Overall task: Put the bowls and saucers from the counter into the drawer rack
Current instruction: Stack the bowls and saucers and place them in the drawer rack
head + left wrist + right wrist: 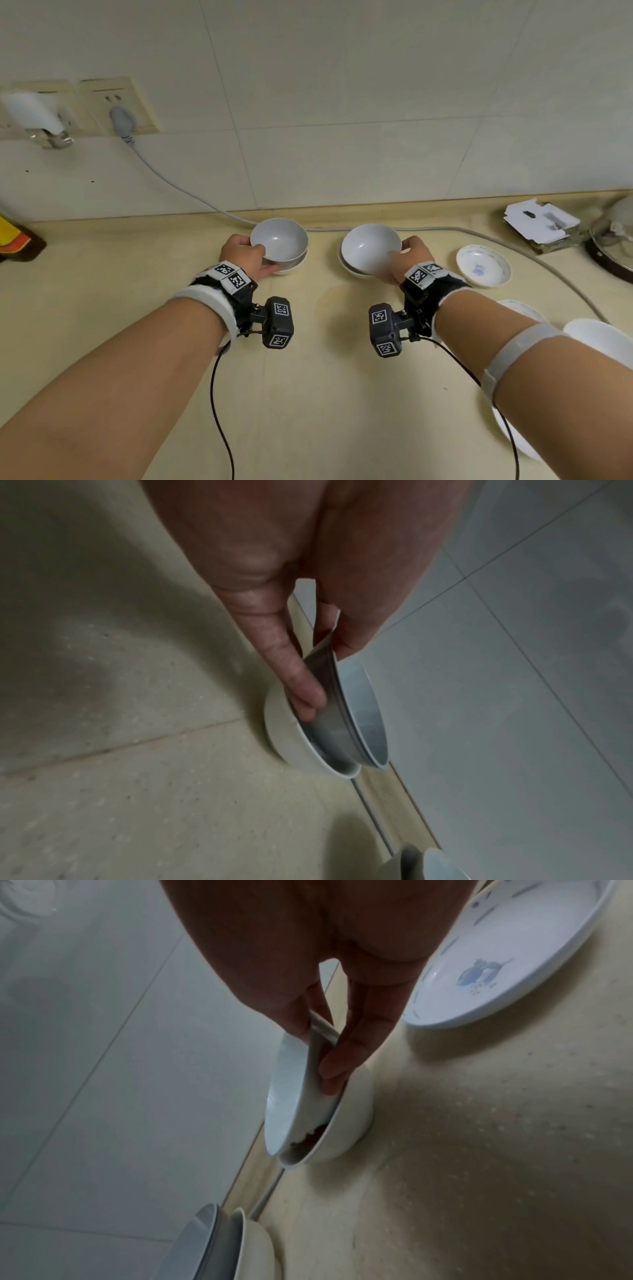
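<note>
Pick-up step, by the look of it — left hand (245, 255) pinching the rim of one top bowl (279, 240), right hand (409, 258) another (371, 246), each tilted in a lower bowl on the counter (308, 377) — next: lifting clear, then carrying to a drawer rack out of view.

Head view down over the counter (308, 394); wrist views close along each hand (shared bowls)
</note>
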Tool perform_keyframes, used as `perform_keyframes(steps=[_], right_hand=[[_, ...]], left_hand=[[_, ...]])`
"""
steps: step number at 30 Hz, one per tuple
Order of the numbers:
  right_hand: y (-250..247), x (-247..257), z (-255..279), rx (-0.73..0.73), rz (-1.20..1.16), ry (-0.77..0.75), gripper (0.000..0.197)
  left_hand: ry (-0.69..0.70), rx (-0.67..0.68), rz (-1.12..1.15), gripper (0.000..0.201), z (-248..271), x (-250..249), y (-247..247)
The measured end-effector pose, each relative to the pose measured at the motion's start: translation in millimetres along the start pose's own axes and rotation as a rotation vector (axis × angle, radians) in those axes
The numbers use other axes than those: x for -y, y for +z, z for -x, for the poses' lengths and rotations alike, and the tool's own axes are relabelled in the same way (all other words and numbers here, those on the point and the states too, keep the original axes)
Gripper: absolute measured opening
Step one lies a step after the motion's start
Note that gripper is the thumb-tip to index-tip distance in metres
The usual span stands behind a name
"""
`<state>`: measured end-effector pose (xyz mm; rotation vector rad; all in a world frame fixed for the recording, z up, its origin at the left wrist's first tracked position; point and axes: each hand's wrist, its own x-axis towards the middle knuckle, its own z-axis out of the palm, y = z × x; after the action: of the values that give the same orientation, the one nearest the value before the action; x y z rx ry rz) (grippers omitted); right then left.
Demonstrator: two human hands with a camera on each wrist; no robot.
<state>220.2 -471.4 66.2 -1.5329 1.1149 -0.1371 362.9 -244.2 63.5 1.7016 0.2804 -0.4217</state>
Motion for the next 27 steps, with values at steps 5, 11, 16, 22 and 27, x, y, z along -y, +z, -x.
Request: perform_keyframes(steps=[5,11,16,22,27], right_hand=[[7,-2,-3,-0.022,0.06,-0.01,0.026],[13,-3,-8,0.005,0.153,-0.023,0.033],[14,-5,-10,0.04,0.067,-0.001,0.047],[13,-13,14,0.035,-0.046,-0.019,0.056],[15,8,50,0.168,0.002,-0.123,0.057]], left_hand=[[0.028,-0.031,-0.115,0.041,-3,7,1],[0.004,0.017,-0.028,0.053,-8,9,0],[-0.046,0.097,-0.069,0.056,-2,8,2],[-0.122,0.165,0.057,0.055,15,12,-2],[-0.179,0.228,0.061,0.056,53,27,-7]])
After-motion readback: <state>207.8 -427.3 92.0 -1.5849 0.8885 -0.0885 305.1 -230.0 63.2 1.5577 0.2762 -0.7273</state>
